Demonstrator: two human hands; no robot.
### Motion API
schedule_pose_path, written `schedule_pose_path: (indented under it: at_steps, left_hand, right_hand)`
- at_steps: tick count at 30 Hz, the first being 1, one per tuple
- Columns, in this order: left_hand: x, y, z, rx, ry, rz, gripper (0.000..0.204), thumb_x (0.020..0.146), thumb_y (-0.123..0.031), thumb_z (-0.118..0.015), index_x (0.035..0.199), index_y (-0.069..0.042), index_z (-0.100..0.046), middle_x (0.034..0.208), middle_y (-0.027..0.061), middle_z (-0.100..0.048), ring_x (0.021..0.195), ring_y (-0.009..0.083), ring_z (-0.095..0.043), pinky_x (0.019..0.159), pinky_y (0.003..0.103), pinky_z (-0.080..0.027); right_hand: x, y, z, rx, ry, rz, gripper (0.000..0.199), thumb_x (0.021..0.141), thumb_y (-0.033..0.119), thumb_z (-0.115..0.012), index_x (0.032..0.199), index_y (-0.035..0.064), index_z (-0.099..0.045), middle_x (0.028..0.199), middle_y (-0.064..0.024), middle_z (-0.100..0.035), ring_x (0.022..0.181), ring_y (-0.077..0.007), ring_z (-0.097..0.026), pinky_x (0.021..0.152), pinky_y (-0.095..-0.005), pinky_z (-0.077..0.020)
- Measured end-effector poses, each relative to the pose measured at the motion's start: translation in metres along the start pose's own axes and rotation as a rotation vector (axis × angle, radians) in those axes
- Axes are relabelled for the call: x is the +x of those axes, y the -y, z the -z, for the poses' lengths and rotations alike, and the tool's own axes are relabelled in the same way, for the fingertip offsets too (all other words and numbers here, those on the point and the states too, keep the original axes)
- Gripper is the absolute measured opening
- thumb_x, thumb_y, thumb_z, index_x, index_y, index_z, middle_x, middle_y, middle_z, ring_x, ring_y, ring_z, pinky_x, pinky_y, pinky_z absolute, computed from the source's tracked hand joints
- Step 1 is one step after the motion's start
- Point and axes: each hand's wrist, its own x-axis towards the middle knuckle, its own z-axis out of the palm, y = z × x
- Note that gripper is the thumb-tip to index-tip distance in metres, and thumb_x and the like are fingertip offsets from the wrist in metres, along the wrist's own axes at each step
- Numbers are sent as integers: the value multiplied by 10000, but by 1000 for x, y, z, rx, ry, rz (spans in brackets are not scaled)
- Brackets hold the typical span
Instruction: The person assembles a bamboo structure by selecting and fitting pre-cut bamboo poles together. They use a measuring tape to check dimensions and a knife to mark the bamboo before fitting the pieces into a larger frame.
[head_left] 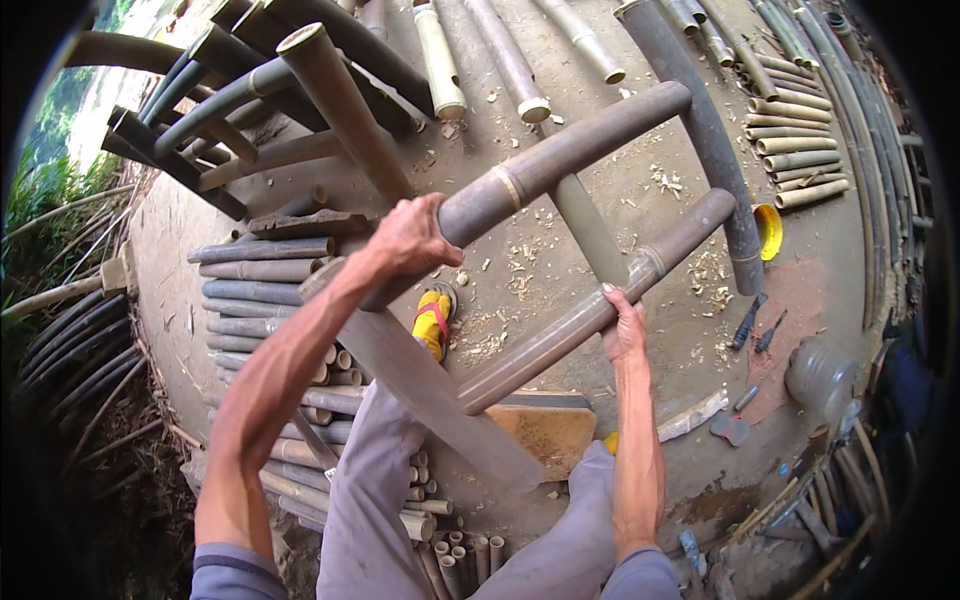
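I hold up a frame of thick brown bamboo poles (580, 140), tilted in front of me, with two long bars joined to crosspieces at their ends. My left hand (415, 236) is closed around the frame's near left corner, by the end of the upper bar. My right hand (625, 322) grips the lower bar (540, 352) near its middle, fingers wrapped over it. A bamboo leg (430, 395) at the near end looks smeared by motion and hangs over my lap. At the far end, another thick leg (720, 160) crosses both bars.
Stacked bamboo pieces (265, 270) lie to my left, below assembled bamboo frames (350, 120). Cut poles (500, 60) and short lengths (805, 160) lie farther off. Shavings (665, 180) litter the ground. Dark-handled tools (748, 322), a yellow ring-shaped thing (768, 232) and a clear plastic jug (820, 375) are on the right.
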Motion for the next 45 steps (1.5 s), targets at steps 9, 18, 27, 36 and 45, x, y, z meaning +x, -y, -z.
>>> schedule_pose_path:
  at_steps: [9,18,27,36,45]
  left_hand:
    - [42,-2,81,309,169,-136,717,504,-307,-739,1133,-1,-584,953,206,-651,921,338,-630,847,389,-489]
    - [90,-19,-24,332,298,-108,689,518,-279,-751,1138,-28,-585,956,184,-652,920,332,-628,824,405,-487]
    - [132,-14,-139,392,283,-171,659,538,-312,-738,1120,-43,-586,970,199,-642,930,358,-614,816,419,-479]
    - [202,34,-200,353,87,-167,647,548,-274,-718,1161,-104,-599,925,165,-675,868,339,-651,784,429,-511]
    - [226,65,-270,156,-75,-336,690,562,-209,-758,1210,-58,-576,1132,156,-604,1022,348,-584,908,396,-462]
  right_hand:
    - [-58,-47,-76,232,-205,-77,443,742,104,-744,1127,49,-533,953,-36,-578,878,-175,-579,803,-363,-504]
    - [-22,-88,7,281,-356,-48,451,739,95,-754,1131,60,-534,990,-43,-581,917,-180,-573,797,-380,-494]
    - [21,-127,93,307,-517,-60,681,669,88,-803,1233,3,-431,1071,-117,-574,913,-226,-589,764,-390,-512]
    - [91,-158,105,32,-585,-58,699,659,207,-827,1188,-46,-445,1077,-167,-567,936,-277,-568,729,-508,-468]
    - [127,-175,160,-237,-597,33,676,682,275,-820,1126,-105,-480,1079,-218,-583,910,-288,-620,644,-472,-556]
